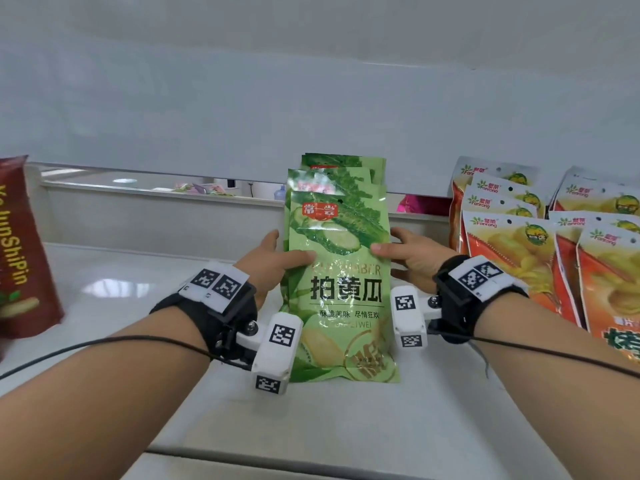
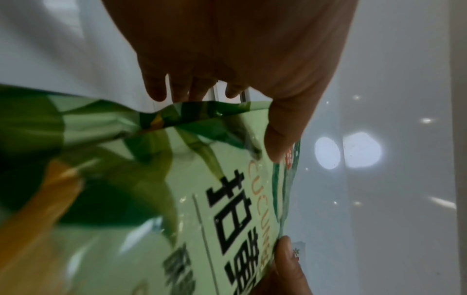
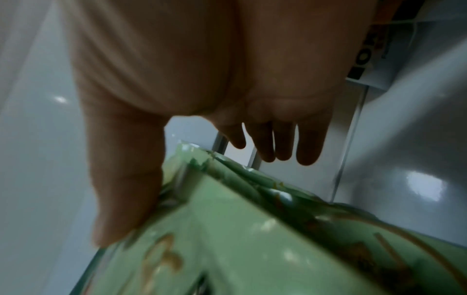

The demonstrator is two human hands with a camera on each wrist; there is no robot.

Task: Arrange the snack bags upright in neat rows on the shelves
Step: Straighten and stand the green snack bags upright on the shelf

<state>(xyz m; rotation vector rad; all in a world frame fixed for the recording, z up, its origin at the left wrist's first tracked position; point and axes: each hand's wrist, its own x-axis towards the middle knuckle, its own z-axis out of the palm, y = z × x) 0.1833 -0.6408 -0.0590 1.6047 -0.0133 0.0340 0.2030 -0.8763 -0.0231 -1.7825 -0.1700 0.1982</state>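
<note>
A green cucumber snack bag (image 1: 341, 296) stands upright on the white shelf (image 1: 138, 282), the front one of a short row of green bags (image 1: 343, 164). My left hand (image 1: 287, 251) grips its left edge, thumb (image 2: 283, 129) on the front and fingers behind. At the right edge my right hand (image 1: 388, 242) holds it the same way, its thumb (image 3: 126, 189) pressed on the bag's (image 3: 227, 239) face. The bag (image 2: 177, 179) fills the lower left wrist view, where the right thumb tip (image 2: 288, 259) also shows.
Rows of orange snack bags (image 1: 512, 244) stand close on the right. A dark red bag (image 1: 20, 247) stands at the far left edge. Bare shelf lies between it and the green row. The shelf's back wall (image 1: 173, 220) is behind.
</note>
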